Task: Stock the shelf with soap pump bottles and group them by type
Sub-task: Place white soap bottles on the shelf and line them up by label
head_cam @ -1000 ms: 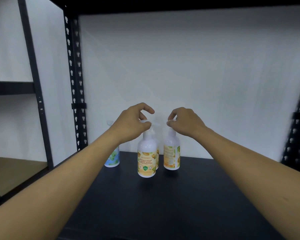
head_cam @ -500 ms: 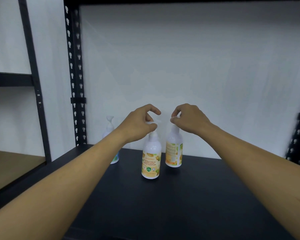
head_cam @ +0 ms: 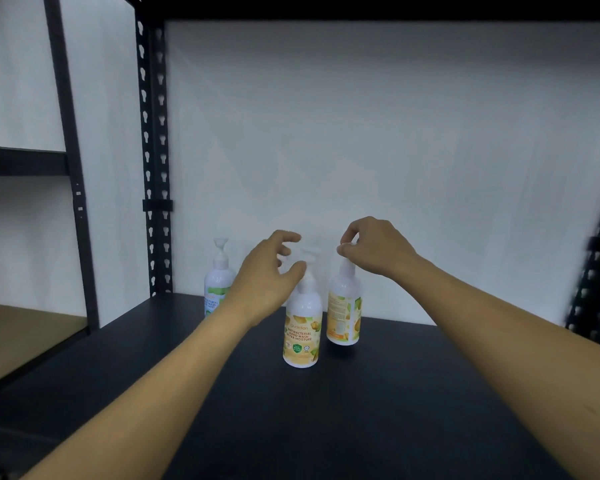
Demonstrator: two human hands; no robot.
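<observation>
**A:** What had changed at that moment?

**B:** The left hand [head_cam: 269, 271]. Half a second before, its fingers were pinched on the pump head of the front yellow-label bottle [head_cam: 302, 332]. Now they were spread apart and blurred, just beside the pump but off it. That bottle stood upright on the dark shelf [head_cam: 361, 410] by itself.

**A:** And the right hand [head_cam: 374, 247]?

**B:** Unchanged. Its thumb and fingertips were pinched together on the pump top of the second yellow-label bottle [head_cam: 344, 313], which stood just behind and to the right of the first. I couldn't tell whether its base was fully down on the shelf or a touch above it.

**A:** So where did that leave the task?

**B:** My reading was that one yellow bottle had just been placed and the second was about to be let go. The two sat close together, near but not touching as far as I could see. The green-and-blue mint bottle [head_cam: 218, 285] stood apart, at the back left near the shelf's upright post [head_cam: 155, 161], partly hidden by the left forearm. The grouping by type looked sound for those three.

**A:** Any risk?

**B:** The retreating left hand was close enough to knock the pump.
</observation>
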